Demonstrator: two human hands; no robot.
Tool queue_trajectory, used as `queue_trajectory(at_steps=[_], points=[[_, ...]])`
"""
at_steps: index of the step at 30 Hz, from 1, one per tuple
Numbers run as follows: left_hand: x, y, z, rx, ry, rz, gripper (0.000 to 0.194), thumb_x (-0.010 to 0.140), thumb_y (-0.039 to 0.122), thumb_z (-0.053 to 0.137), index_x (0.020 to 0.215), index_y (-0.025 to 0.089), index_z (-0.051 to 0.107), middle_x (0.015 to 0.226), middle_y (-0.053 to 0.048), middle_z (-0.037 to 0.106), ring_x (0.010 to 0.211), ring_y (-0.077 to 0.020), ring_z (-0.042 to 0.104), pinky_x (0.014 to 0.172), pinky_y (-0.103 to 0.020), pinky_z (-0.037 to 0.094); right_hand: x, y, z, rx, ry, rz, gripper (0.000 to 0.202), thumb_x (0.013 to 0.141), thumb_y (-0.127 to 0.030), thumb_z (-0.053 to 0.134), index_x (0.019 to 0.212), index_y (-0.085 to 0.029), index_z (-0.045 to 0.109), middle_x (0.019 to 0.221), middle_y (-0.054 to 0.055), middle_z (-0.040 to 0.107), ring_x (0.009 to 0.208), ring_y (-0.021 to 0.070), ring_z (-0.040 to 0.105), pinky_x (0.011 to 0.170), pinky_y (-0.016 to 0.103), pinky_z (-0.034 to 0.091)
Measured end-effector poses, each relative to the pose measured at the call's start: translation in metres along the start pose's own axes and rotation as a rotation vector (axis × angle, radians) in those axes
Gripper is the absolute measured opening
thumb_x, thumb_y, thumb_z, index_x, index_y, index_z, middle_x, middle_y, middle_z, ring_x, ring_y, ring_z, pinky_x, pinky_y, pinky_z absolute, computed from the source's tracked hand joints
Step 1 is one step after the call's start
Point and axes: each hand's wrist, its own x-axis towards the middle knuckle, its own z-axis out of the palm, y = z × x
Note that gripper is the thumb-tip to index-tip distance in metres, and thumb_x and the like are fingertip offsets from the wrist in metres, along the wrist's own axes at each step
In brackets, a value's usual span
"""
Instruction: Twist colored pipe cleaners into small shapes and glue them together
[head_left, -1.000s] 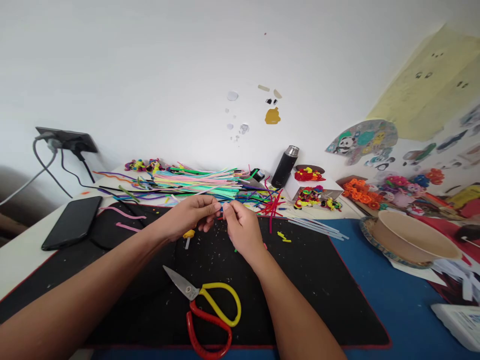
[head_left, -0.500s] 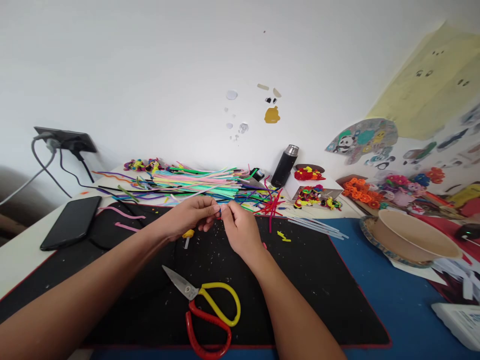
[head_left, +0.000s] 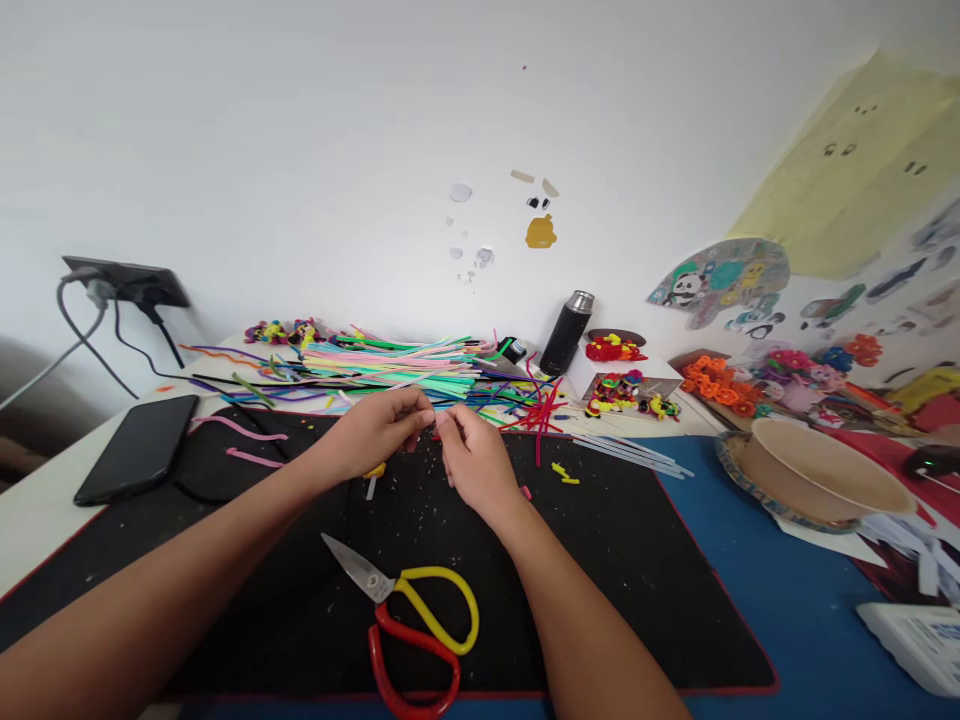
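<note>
My left hand [head_left: 384, 430] and my right hand [head_left: 476, 462] meet above the black mat, fingertips close together. Each is closed in a pinch; whatever small thing lies between the fingers is hidden at this size. Below them lies a pair of scissors [head_left: 373, 581] with one yellow and one red handle, blades pointing up and left. Under the left wrist sits a small yellow piece [head_left: 376, 470] on a short pale stick. Behind the hands spreads a pile of coloured pipe cleaners [head_left: 405, 365], with a red bunch [head_left: 544, 412] at its right.
A black phone [head_left: 139, 448] lies at the left, beside pink pipe cleaner pieces [head_left: 251, 430]. Clear sticks [head_left: 634, 455] and yellow bits [head_left: 564, 474] rest to the right. Farther back stand a black flask [head_left: 567, 335] and a white box [head_left: 652, 372]; a bowl [head_left: 825, 470] sits at the right.
The fingertips have drawn slightly apart, and the bit of blue that showed between them is no longer clearly visible. The view has shifted a little; the scissors lie as before.
</note>
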Motion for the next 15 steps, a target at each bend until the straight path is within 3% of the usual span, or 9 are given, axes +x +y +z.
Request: queue_trajectory(at_steps=[5, 15], points=[[-0.0025, 0.0028, -0.0006, 0.068, 0.047, 0.043, 0.031, 0.097, 0.047, 0.049, 0.088, 0.021, 0.062, 0.067, 0.003, 0.063, 0.063, -0.016, 0.057, 0.061, -0.026, 0.041, -0.0002, -0.0001, -0.0005, 0.25, -0.066, 0.064, 0.027, 0.105, -0.044, 0.044, 0.089, -0.024, 0.054, 0.048, -0.01, 0.049, 0.036, 0.0118, 0.048, 0.043, 0.022, 0.035], [-0.0036, 0.0069, -0.0034, 0.217, 0.109, 0.157, 0.026, 0.097, 0.038, 0.047, 0.087, 0.02, 0.063, 0.073, 0.0, 0.064, 0.07, -0.017, 0.059, 0.065, -0.026, 0.041, 0.0039, 0.0014, 0.0004, 0.422, -0.097, 0.097, 0.026, 0.101, -0.043, 0.051, 0.086, -0.022, 0.057, 0.041, -0.012, 0.04, 0.031, 0.0105, 0.044, 0.038, 0.021, 0.031]])
